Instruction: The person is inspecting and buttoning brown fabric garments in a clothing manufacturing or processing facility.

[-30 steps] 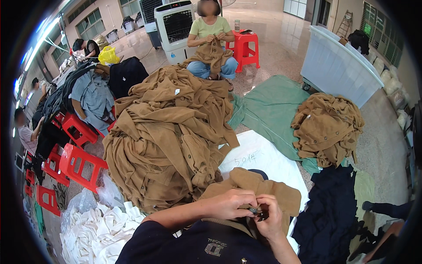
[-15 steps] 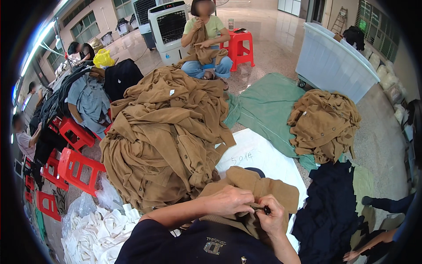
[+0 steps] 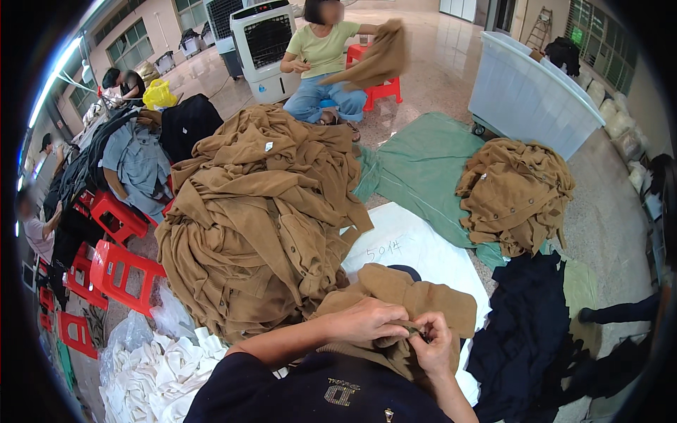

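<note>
A brown garment (image 3: pixel 416 296) lies over my lap, its collar end spread toward the white sheet. My left hand (image 3: pixel 363 321) presses down on the cloth and pinches a fold of it. My right hand (image 3: pixel 431 343) pinches the same spot with its fingertips, the two hands touching. What sits between the fingertips is too small to tell. A big heap of brown garments (image 3: pixel 257 211) rises just beyond my hands to the left.
A smaller brown heap (image 3: pixel 515 190) rests on a green cloth (image 3: pixel 423 162). Dark navy garments (image 3: pixel 522 331) lie at the right, white cloth (image 3: pixel 162 370) at lower left. Red stools (image 3: pixel 113 264) stand left. A seated person (image 3: pixel 324 60) lifts a brown garment beside a white bin (image 3: pixel 529 95).
My hands stay pinched on the brown garment, shifting only slightly. The seated person at the back has raised a brown garment up to the right.
</note>
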